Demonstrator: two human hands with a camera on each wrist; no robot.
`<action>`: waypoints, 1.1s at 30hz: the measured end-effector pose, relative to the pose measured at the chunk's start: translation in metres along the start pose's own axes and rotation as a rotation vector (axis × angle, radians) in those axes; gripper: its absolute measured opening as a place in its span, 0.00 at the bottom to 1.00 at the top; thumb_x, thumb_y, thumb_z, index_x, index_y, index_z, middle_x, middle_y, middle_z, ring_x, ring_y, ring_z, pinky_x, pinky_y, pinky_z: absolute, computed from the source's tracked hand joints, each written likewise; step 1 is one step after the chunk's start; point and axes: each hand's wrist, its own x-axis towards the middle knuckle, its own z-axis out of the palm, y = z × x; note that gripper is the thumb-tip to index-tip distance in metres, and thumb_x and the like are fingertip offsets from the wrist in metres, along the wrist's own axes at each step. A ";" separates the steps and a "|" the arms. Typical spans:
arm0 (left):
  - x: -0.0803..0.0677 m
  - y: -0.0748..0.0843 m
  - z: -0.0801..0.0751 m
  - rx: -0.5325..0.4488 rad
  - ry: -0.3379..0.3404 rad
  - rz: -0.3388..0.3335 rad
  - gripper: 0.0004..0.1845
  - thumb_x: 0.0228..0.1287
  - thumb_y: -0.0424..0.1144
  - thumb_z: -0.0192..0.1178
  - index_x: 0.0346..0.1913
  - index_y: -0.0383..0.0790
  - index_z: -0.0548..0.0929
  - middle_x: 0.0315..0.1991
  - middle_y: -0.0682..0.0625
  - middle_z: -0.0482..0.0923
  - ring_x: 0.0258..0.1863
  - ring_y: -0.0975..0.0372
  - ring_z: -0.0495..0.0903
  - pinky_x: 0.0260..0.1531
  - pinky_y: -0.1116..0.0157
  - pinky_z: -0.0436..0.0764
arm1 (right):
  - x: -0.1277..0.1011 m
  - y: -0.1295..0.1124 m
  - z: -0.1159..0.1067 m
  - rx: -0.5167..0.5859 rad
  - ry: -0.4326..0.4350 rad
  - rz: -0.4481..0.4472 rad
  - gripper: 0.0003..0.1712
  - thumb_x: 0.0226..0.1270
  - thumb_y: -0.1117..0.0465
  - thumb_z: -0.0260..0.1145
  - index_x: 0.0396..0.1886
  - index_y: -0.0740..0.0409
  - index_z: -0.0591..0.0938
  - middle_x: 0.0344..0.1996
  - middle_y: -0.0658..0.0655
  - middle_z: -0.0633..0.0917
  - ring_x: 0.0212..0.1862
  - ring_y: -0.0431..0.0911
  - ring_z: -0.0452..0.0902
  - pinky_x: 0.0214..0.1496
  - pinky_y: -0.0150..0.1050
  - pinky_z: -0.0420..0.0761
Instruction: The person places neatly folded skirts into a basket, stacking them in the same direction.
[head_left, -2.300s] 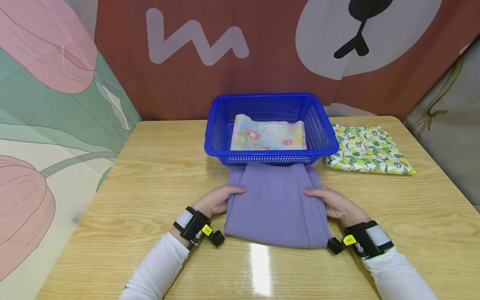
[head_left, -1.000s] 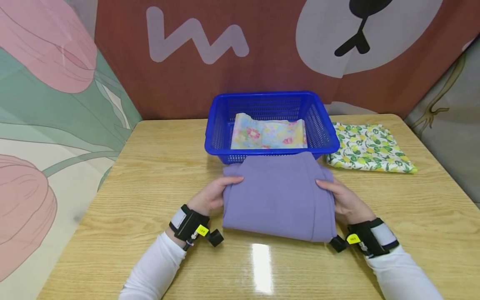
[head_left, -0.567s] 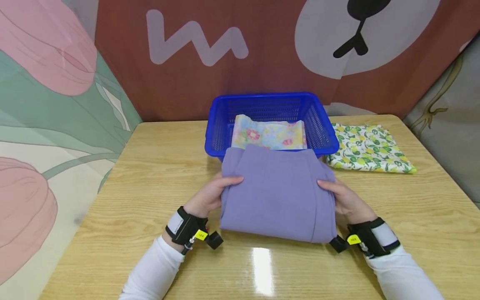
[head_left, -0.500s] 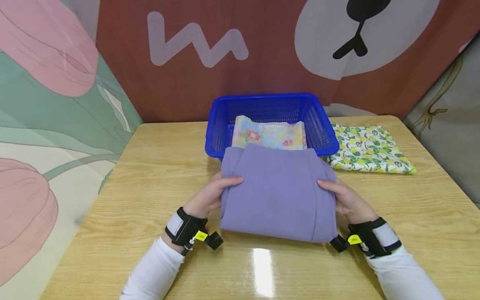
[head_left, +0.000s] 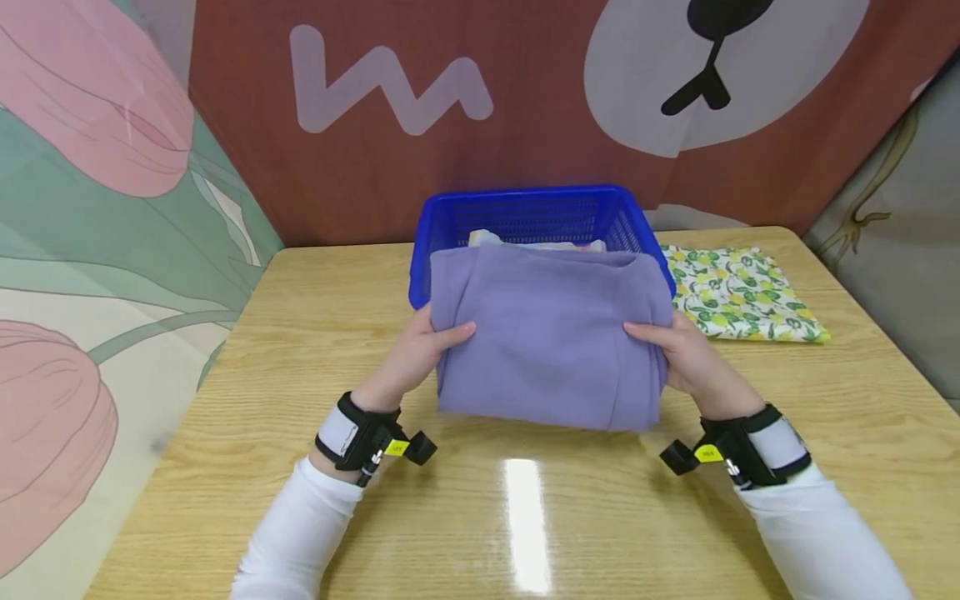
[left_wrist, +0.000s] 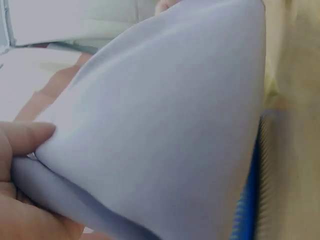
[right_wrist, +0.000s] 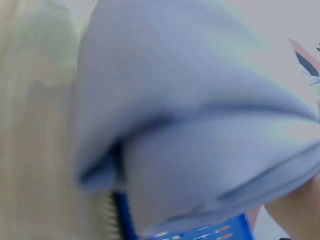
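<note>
A: Where's the purple cloth?
B: Held up in front of the blue basket, folded into a thick bundle – it hides most of the basket's near side. Whether the two touch, I can't tell.
A: And the grip?
B: Both hands have it. The left hand grips one side edge, the right hand the other; each thumb lies on the face towards the person, most of the fingers out of sight behind.
A: Anything inside the basket?
B: A pale cloth – just its top edge peeks over the purple one.
A: Further out?
B: A lemon-print cloth lies beside the basket, near the right hand, on the wooden table.
</note>
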 end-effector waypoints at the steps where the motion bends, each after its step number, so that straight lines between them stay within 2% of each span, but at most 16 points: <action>1: 0.002 0.004 -0.001 0.057 0.029 0.018 0.26 0.67 0.32 0.53 0.65 0.30 0.62 0.61 0.37 0.68 0.59 0.53 0.70 0.63 0.54 0.67 | 0.002 -0.004 0.002 -0.027 0.033 -0.011 0.21 0.73 0.67 0.48 0.62 0.51 0.61 0.53 0.50 0.74 0.51 0.41 0.77 0.51 0.35 0.80; 4: 0.010 0.014 -0.004 0.184 0.105 0.075 0.22 0.67 0.31 0.54 0.62 0.29 0.67 0.59 0.36 0.72 0.59 0.50 0.71 0.62 0.53 0.68 | 0.011 -0.015 0.007 -0.099 0.116 -0.071 0.20 0.73 0.65 0.50 0.62 0.50 0.64 0.55 0.50 0.71 0.53 0.40 0.75 0.52 0.32 0.78; 6: 0.015 0.020 -0.006 0.220 0.157 0.110 0.20 0.66 0.30 0.55 0.59 0.28 0.70 0.57 0.35 0.74 0.57 0.50 0.73 0.60 0.53 0.71 | 0.016 -0.021 0.010 -0.142 0.162 -0.118 0.19 0.73 0.64 0.51 0.62 0.50 0.65 0.55 0.50 0.70 0.54 0.40 0.73 0.52 0.31 0.77; 8: 0.021 0.026 -0.007 0.221 0.215 0.137 0.19 0.65 0.29 0.56 0.57 0.26 0.73 0.54 0.35 0.75 0.54 0.52 0.75 0.58 0.54 0.73 | 0.022 -0.027 0.014 -0.169 0.219 -0.164 0.18 0.72 0.63 0.53 0.60 0.49 0.68 0.55 0.49 0.72 0.54 0.39 0.72 0.53 0.29 0.76; 11: 0.030 0.035 -0.009 0.168 0.293 0.174 0.17 0.62 0.28 0.57 0.54 0.25 0.76 0.51 0.34 0.78 0.49 0.55 0.78 0.54 0.56 0.76 | 0.030 -0.036 0.019 -0.208 0.303 -0.243 0.16 0.70 0.62 0.56 0.56 0.48 0.74 0.53 0.47 0.75 0.54 0.39 0.72 0.53 0.28 0.74; 14: 0.040 0.042 -0.010 0.124 0.345 0.212 0.16 0.61 0.27 0.58 0.52 0.25 0.77 0.49 0.34 0.79 0.46 0.56 0.79 0.52 0.57 0.78 | 0.038 -0.044 0.021 -0.214 0.362 -0.310 0.16 0.69 0.63 0.58 0.55 0.49 0.76 0.53 0.47 0.76 0.56 0.40 0.71 0.58 0.30 0.71; 19: 0.052 0.047 -0.012 0.147 0.393 0.260 0.13 0.62 0.29 0.59 0.48 0.26 0.80 0.45 0.37 0.81 0.43 0.60 0.79 0.49 0.62 0.78 | 0.048 -0.054 0.022 -0.163 0.380 -0.354 0.20 0.68 0.63 0.59 0.59 0.51 0.74 0.56 0.48 0.74 0.61 0.43 0.66 0.65 0.36 0.66; 25: 0.061 0.043 -0.015 0.183 0.441 0.301 0.10 0.61 0.28 0.60 0.44 0.25 0.81 0.39 0.40 0.81 0.37 0.67 0.77 0.42 0.67 0.77 | 0.057 -0.055 0.020 -0.115 0.381 -0.414 0.15 0.67 0.66 0.60 0.52 0.52 0.81 0.52 0.50 0.76 0.56 0.42 0.70 0.58 0.31 0.71; 29: 0.067 0.037 -0.018 0.168 0.428 0.293 0.11 0.62 0.28 0.59 0.46 0.26 0.81 0.41 0.39 0.81 0.39 0.66 0.78 0.44 0.66 0.78 | 0.061 -0.053 0.018 -0.098 0.391 -0.414 0.13 0.66 0.67 0.61 0.46 0.52 0.84 0.50 0.49 0.78 0.53 0.41 0.73 0.54 0.29 0.73; 33: 0.072 0.033 -0.021 0.165 0.422 0.310 0.11 0.62 0.27 0.59 0.46 0.25 0.81 0.42 0.38 0.81 0.39 0.66 0.78 0.46 0.66 0.78 | 0.067 -0.052 0.015 -0.105 0.393 -0.397 0.14 0.66 0.68 0.60 0.46 0.52 0.85 0.49 0.49 0.78 0.53 0.41 0.72 0.52 0.29 0.74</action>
